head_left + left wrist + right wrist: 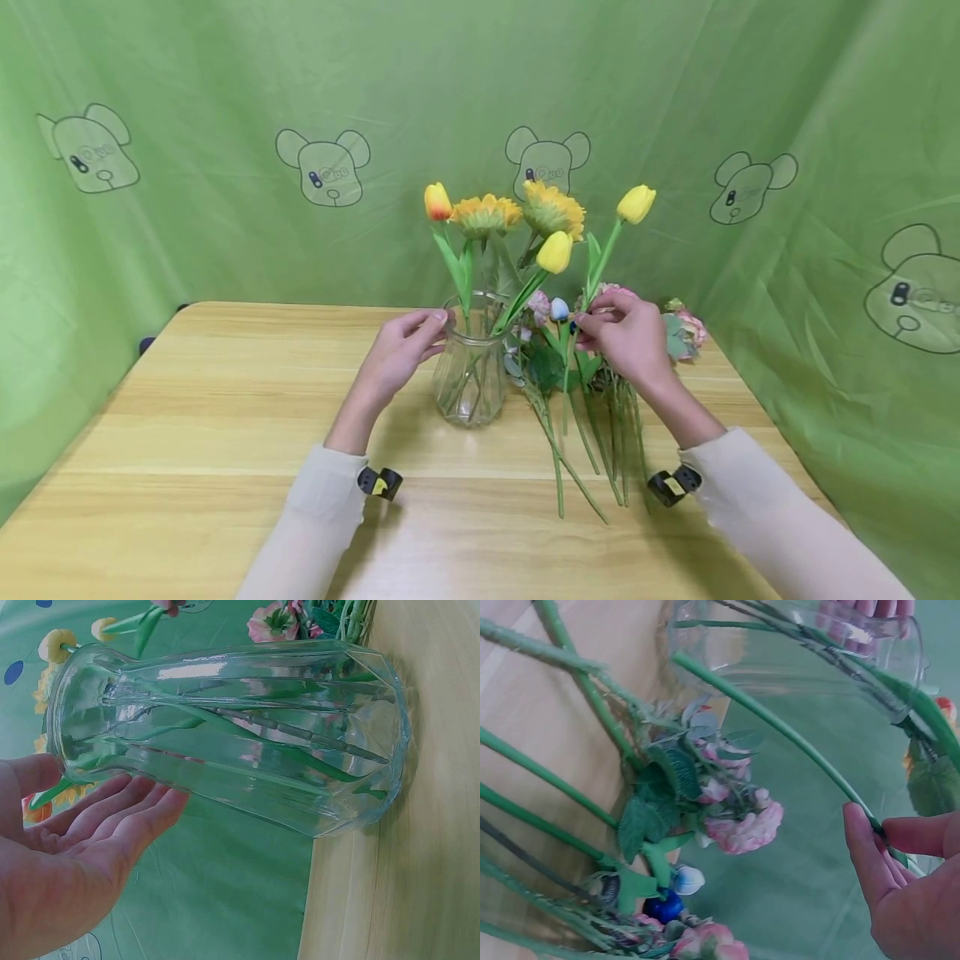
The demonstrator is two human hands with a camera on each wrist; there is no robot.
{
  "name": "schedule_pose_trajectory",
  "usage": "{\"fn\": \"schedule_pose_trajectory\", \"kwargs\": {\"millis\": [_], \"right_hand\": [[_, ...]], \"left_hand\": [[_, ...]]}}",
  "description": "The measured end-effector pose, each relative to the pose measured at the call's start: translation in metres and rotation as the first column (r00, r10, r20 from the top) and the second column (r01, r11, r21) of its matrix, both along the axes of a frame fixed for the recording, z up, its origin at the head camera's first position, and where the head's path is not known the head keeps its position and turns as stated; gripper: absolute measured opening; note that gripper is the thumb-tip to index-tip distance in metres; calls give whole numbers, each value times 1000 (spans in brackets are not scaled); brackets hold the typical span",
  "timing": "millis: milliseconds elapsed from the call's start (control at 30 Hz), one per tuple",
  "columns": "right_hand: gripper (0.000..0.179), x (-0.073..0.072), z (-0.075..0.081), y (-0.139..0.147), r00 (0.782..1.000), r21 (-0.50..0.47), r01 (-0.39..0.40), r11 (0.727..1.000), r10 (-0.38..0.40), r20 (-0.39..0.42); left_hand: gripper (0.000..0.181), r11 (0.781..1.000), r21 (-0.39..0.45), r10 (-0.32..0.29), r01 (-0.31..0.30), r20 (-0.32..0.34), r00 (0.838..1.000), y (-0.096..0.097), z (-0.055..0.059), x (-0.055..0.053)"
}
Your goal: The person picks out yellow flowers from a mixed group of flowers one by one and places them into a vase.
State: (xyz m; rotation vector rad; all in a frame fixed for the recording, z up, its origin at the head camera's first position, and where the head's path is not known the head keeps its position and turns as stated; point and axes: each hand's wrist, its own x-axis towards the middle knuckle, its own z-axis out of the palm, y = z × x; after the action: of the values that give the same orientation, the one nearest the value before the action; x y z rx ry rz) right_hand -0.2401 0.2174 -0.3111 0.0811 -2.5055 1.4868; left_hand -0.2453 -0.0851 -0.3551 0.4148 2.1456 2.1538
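A clear glass vase (pixel 468 387) stands upright on the table. In it are two orange-yellow sunflowers (pixel 486 215), a red-and-yellow tulip (pixel 438 202) and a yellow tulip (pixel 555 252) leaning right. My left hand (pixel 401 350) holds the vase by its neck, thumb at the rim and fingers along the side, as the left wrist view shows. To the right of the vase, my right hand (pixel 630 337) pinches the green stem (pixel 780 727) of another yellow tulip (pixel 636 204) between thumb and fingers. This tulip is upright, its stem's lower end beside the vase in the right wrist view.
Beneath my right hand lie several loose flowers: pink blossoms (pixel 746 825), a pale blue tulip (pixel 559 310) and a dark blue one (pixel 664 906). Their stems (pixel 558 475) spread toward the table's front. A green curtain (pixel 420 83) hangs behind the wooden table (pixel 247 417).
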Motion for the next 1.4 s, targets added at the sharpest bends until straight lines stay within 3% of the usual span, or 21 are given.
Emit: {"fn": "schedule_pose_trajectory", "kwargs": {"millis": [333, 767, 1000, 1233, 1400], "right_hand": [[21, 9, 18, -14, 999, -112, -43, 993, 46, 24], [19, 15, 37, -23, 1000, -146, 4, 989, -7, -23], [13, 15, 41, -23, 998, -263, -6, 965, -12, -66], [14, 16, 44, -23, 995, -308, -12, 951, -18, -96], [15, 16, 46, -25, 992, -392, -15, 920, -35, -120]], "left_hand": [[45, 1000, -4, 8, -8, 4, 1000, 0, 1, 1], [45, 1000, -2, 6, -6, 5, 1000, 0, 0, 0], [46, 1000, -4, 8, -8, 3, 1000, 0, 0, 0], [44, 1000, -1, 11, -11, 5, 1000, 0, 1, 1], [44, 1000, -4, 10, -10, 7, 1000, 0, 0, 1]]}}
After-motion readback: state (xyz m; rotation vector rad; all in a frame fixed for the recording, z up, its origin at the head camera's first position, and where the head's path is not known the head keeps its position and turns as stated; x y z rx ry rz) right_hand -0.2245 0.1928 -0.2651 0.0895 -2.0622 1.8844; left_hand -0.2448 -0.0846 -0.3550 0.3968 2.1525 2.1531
